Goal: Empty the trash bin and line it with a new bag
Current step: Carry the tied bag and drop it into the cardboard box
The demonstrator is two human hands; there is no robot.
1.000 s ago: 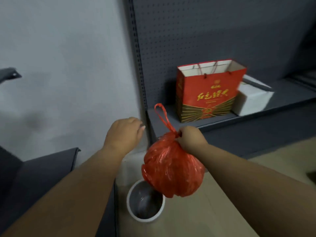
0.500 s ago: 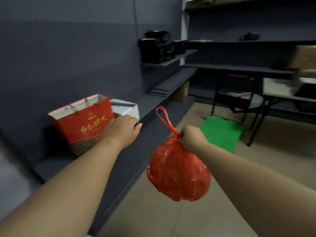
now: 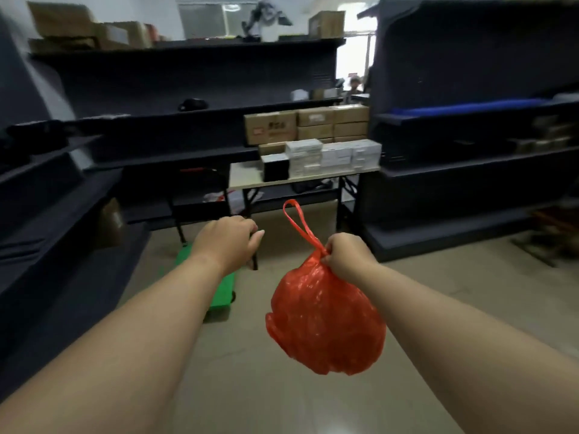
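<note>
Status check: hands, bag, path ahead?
Right hand gripping red trash bag at its neck, bag hanging. Left hand loosely curled, empty. Green cart ahead-left on floor.

Both arms out fwd. Left hand [image 3: 226,242] loosely curled, empty, knuckles up. Right hand [image 3: 346,256] fisted w/ fingers [image 3: 329,260] clamped round red bag [image 3: 326,321] neck.

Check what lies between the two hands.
Head view: nothing between the left hand and right hand except the red bag's handle loop; bare floor behind.
</note>
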